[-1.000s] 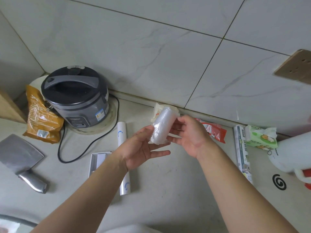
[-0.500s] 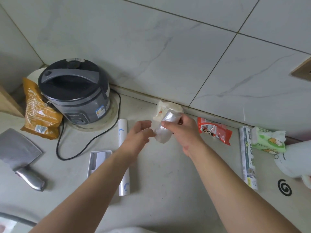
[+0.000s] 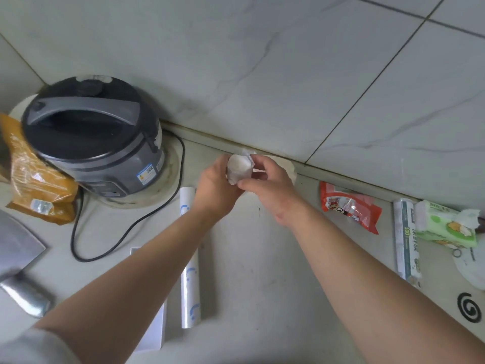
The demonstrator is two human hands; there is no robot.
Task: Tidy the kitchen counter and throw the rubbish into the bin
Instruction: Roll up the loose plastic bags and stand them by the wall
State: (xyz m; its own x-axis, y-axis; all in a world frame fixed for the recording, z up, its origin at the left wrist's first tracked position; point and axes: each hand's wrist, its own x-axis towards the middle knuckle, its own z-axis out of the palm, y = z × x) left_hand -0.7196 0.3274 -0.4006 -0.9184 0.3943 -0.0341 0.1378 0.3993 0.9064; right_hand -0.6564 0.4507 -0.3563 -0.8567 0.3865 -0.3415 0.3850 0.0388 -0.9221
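Observation:
A small roll of clear plastic bags [image 3: 238, 168] stands on end between both hands, close to the back wall. My left hand [image 3: 216, 189] wraps its lower left side. My right hand [image 3: 265, 185] pinches its right edge with thumb and fingers. A pale packet behind my right hand is mostly hidden. On the grey counter [image 3: 262, 271] lie a red snack wrapper [image 3: 350, 206], a long white roll [image 3: 190, 261] and an orange bag [image 3: 34, 179].
A grey rice cooker [image 3: 91, 135] with a black cord [image 3: 105, 248] fills the back left corner. A cleaver [image 3: 18, 261] lies at the left edge. At the right are a boxed film roll [image 3: 406, 240], a green wipes pack [image 3: 446, 224] and a black mosquito coil [image 3: 469, 307]. A white box [image 3: 154, 334] lies under my left forearm.
Both hands have carried the roll of plastic bags away from me towards the wall and turned it upright. The view has tilted down and shifted right.

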